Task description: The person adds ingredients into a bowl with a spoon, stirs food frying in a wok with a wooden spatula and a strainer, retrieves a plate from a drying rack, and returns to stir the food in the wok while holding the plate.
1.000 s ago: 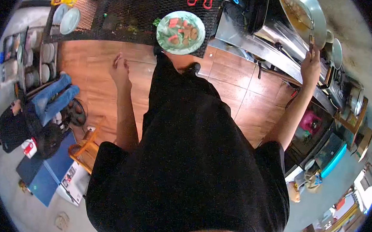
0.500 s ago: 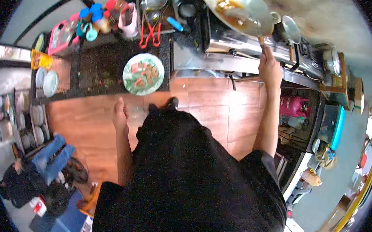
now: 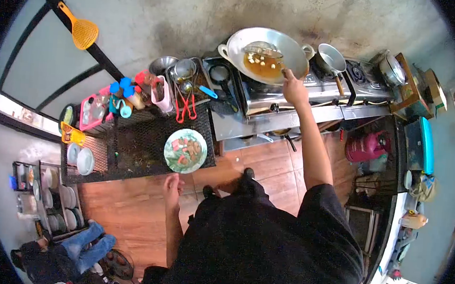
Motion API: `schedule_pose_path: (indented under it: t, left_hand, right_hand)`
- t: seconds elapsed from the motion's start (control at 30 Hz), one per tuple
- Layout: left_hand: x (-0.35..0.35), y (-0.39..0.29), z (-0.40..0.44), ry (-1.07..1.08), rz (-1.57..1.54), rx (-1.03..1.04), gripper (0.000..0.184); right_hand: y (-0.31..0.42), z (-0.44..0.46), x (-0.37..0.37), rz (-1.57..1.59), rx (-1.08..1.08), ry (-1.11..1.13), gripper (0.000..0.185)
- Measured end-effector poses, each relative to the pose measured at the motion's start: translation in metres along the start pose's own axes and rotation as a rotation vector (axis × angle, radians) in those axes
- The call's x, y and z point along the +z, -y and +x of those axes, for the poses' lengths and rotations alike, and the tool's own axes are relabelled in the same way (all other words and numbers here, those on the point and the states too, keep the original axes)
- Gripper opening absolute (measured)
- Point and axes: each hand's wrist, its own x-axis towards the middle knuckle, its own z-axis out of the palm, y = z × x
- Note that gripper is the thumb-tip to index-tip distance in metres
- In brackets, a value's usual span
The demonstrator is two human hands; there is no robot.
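Observation:
My right hand [image 3: 296,90] is closed around the handle of a skimmer [image 3: 265,51], whose head rests in a large metal wok [image 3: 293,47]. Brown oil [image 3: 264,67] lies in the bottom of the wok, with small pale cubes in and around the skimmer head. My left hand [image 3: 172,190] hangs with its fingers loosely curled and nothing visible in them. It is just below a round plate [image 3: 168,158] of sliced green, red and brown food, apart from it.
The wok sits on a stove [image 3: 262,98], with a saucepan [image 3: 330,58] to its right. Red-handled tongs [image 3: 186,110] and a pink container [image 3: 163,98] stand on the left counter [image 3: 131,154]. A pink gas cylinder [image 3: 367,146] is below. A person [image 3: 53,259] sits at lower left.
The view has tilted up, so the whole wok now shows. My right hand still holds the skimmer, its head now among the pale cubes. My left hand remains curled below the plate.

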Motion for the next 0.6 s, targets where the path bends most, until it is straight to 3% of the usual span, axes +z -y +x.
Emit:
schedule_pose_path:
  t: [0.2,0.33,0.43,0.6]
  left_hand:
    - [0.022,0.044,0.013,-0.152,-0.097,-0.073,0.022]
    - [0.085,0.044,0.002,-0.317,-0.190,-0.077,0.019]
    - [0.125,0.041,-0.004,-0.160,-0.189,-0.044,0.023]
    - [0.181,0.035,-0.013,-0.068,-0.153,-0.044,0.023]
  right_hand:
    - [-0.017,-0.031,-0.043,-0.017,-0.069,0.082,0.038]
    - [-0.064,-0.033,-0.083,-0.152,-0.085,0.145,0.038]
    - [-0.081,-0.012,-0.102,-0.168,-0.109,0.142,0.039]
    - [-0.090,0.031,-0.054,-0.056,-0.115,0.134,0.037]
